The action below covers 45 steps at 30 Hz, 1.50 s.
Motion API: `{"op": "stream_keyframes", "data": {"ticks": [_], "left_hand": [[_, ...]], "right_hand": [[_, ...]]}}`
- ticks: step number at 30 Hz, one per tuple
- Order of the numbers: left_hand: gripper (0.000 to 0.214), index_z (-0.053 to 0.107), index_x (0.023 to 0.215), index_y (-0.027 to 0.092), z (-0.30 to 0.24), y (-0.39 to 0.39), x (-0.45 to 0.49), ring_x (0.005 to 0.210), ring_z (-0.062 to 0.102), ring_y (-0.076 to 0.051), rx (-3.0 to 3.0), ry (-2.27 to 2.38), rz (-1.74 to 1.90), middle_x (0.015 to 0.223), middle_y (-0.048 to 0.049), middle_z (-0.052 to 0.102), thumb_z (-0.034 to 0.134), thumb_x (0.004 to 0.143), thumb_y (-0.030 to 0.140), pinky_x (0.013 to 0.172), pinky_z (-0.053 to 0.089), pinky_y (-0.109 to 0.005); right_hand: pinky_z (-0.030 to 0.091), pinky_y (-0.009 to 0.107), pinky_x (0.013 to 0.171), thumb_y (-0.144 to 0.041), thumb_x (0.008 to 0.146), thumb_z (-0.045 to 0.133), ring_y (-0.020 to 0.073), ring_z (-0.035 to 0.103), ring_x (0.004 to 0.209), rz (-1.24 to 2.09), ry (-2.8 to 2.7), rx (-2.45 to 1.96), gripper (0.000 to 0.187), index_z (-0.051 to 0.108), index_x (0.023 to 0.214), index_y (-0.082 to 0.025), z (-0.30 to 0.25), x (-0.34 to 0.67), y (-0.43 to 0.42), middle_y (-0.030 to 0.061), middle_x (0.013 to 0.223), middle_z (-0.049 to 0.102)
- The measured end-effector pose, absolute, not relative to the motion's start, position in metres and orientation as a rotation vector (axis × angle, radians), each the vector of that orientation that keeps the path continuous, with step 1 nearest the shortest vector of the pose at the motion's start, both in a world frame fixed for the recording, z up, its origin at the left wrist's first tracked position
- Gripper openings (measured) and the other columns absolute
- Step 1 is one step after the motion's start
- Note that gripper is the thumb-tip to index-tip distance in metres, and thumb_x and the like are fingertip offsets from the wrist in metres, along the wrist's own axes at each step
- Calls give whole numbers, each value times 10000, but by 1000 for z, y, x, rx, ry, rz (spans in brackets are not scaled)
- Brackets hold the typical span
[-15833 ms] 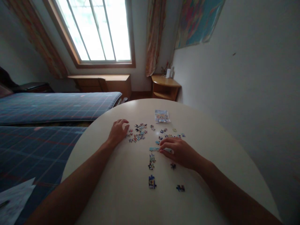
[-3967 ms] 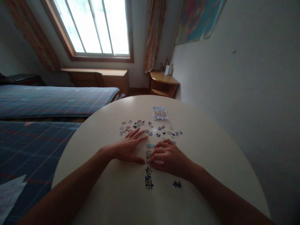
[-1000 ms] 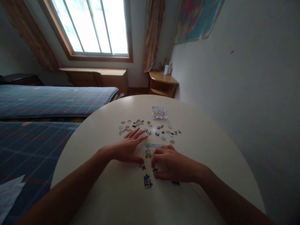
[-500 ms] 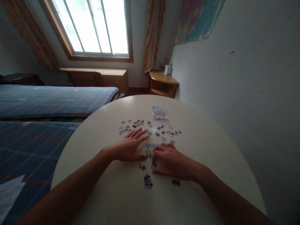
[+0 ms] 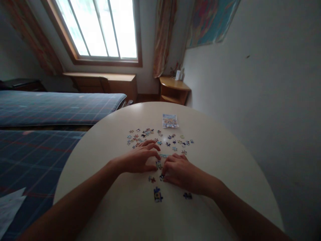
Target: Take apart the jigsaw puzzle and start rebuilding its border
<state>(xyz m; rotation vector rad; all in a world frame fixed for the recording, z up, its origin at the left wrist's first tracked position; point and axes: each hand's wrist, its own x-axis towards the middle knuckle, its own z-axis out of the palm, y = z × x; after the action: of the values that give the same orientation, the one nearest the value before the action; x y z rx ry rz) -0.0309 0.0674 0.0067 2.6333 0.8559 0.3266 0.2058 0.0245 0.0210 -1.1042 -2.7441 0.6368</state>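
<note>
Both my hands rest on a round white table (image 5: 225,160) among jigsaw pieces. My left hand (image 5: 140,159) lies with its fingers curled, fingertips touching a small joined strip of pieces (image 5: 158,164). My right hand (image 5: 179,170) is curled beside it, fingertips pressed on a dark piece (image 5: 162,176) just under that strip. A loose piece (image 5: 151,179) lies below my left thumb. A blue joined bit (image 5: 157,194) and a dark piece (image 5: 187,195) lie nearer me. Several scattered pieces (image 5: 140,135) spread beyond my hands.
A small printed picture card (image 5: 170,121) lies at the table's far side. A grey wall stands close on the right. Beds with blue plaid covers (image 5: 50,110) are on the left. A wooden corner shelf (image 5: 174,88) and a window are beyond.
My left fingers have curled in from flat onto the joined strip. My right hand has slid up and left, bringing a dark piece close to the strip.
</note>
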Motion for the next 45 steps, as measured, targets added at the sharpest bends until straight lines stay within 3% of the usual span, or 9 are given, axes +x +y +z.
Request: {"op": "stream_keyframes", "data": {"ticks": [9,34,45], "left_hand": [[168,699,973,273,7,67,-28,1332,385,-259,2612,808,383,1252,-34,590,705,842,377,1144,319,-417],[157,694,999,253,1,68,-28,1291,411,-261,2599,737,471,1202,-48,623,696,856,319,1092,354,-432],[158,711,995,255,1,69,-29,1287,413,-267,2609,746,452,1206,-49,626,706,849,317,1090,353,-428]], "right_hand": [[344,434,950,-257,884,674,256,549,1058,528,-2696,-1192,94,673,957,-198,19,197,23,67,1056,665],[255,344,836,-224,891,655,185,609,874,123,-2757,-1001,52,693,856,-222,15,199,24,7,910,730],[281,338,771,-260,911,627,171,632,775,-71,-2867,-872,161,674,767,-207,17,197,21,-2,798,723]]}}
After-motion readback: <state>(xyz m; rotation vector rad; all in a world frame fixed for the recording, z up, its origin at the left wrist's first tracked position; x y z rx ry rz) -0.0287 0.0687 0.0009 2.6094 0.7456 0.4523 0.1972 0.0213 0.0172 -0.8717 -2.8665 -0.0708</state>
